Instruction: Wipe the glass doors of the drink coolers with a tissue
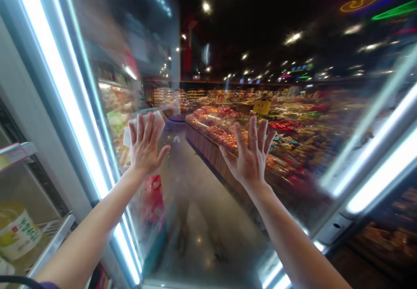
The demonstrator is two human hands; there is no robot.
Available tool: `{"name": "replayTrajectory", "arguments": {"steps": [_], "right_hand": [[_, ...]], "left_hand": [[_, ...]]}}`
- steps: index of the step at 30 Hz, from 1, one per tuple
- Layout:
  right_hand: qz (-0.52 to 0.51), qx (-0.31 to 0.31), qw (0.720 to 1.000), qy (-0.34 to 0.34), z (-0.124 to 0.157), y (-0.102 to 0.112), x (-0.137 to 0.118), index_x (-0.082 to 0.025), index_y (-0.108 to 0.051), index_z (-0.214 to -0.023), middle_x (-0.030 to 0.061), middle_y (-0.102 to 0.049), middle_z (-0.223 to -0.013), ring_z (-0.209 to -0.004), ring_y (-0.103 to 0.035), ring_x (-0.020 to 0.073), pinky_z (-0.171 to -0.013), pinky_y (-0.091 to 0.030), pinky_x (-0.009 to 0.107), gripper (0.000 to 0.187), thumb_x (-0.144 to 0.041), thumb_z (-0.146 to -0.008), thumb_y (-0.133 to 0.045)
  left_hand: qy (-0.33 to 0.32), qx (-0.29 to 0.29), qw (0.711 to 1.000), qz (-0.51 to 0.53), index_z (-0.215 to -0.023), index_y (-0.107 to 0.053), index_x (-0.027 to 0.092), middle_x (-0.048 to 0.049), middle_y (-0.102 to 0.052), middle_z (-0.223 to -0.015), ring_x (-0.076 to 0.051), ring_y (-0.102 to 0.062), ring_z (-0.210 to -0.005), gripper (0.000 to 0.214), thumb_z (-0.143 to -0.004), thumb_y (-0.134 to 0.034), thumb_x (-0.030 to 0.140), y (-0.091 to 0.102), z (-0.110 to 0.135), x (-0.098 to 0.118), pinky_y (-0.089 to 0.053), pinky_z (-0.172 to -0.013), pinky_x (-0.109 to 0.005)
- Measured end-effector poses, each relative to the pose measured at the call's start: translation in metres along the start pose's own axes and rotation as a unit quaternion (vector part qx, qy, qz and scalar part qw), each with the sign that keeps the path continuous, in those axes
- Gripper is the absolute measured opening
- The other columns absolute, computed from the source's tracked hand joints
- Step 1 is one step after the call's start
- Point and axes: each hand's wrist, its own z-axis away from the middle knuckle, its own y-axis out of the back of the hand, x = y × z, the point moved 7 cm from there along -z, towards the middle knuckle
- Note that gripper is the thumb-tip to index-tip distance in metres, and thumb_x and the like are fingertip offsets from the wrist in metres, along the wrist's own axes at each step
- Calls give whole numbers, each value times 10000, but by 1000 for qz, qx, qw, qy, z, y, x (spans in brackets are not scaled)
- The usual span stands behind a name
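Observation:
My left hand (145,147) is laid flat with its fingers spread over a white cloth or tissue (159,121), against the glass door (195,219) of a lit cabinet. The cloth shows past the fingertips and at the left of the hand; the rest is hidden. My right hand (250,156) is stretched out with fingers apart and holds nothing. It is at the same glass, to the right; whether the palm touches it I cannot tell. Both arms reach forward at about the same height.
Bright light strips (65,84) run along the door's left side, more (384,163) along its right. A shelf at lower left holds a bottle (19,232) of yellowish drink. Beyond the glass lie a shop aisle and a long display (215,154) of packaged goods.

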Motion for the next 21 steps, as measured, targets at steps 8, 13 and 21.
{"name": "replayTrajectory", "arguments": {"steps": [8, 13, 21], "right_hand": [[-19, 2, 1000, 4, 31, 10, 32, -328, -45, -1665, 24, 35, -1748, -1612, -22, 357, -1252, -220, 686, 869, -350, -986, -586], [7, 16, 999, -29, 31, 27, 89, -330, -51, -1665, 26, 20, -1747, -1609, -20, 366, -1248, -212, 708, 861, -328, -990, -585], [-9, -2, 1000, -29, 57, 42, 155, -332, -56, -1664, 58, -60, -1748, -1605, -46, 356, -1220, -315, 696, 831, -332, -1008, -567]], "left_hand": [[-186, -8, 982, -21, -1653, -43, 259, -8, -293, -1694, -184, 30, -1611, 834, -993, -378, 642, -34, 3, 109, 48, -1330, -447], [-141, 8, 990, -27, -1652, -46, 232, -68, -240, -1707, -278, -22, -1616, 839, -996, -465, 545, -45, -64, 148, 18, -1320, -566], [-372, -12, 928, -16, -1637, -200, 239, 31, -224, -1713, -177, 16, -1619, 848, -960, -406, 708, -86, -62, 259, -4, -1341, -429]]}}
